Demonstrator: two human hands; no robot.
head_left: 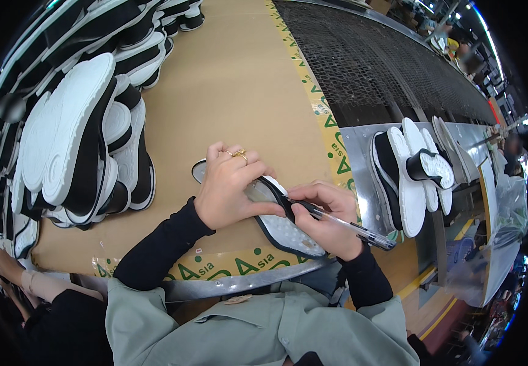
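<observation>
While fingers [316,194] hold a pen [361,232], lettering [266,261] (green) shows.

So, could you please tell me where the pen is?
In the head view, right of centre, the right hand holds the pen near a shoe sole.

Left hand [233,186]: I see its back, with the fingers curled and the thumb stretched toward the other hand.
Right hand [330,210]: thumb and forefinger are bent close, in a pinch.
Forearms [163,244]: both black-sleeved, angled inward.
</observation>
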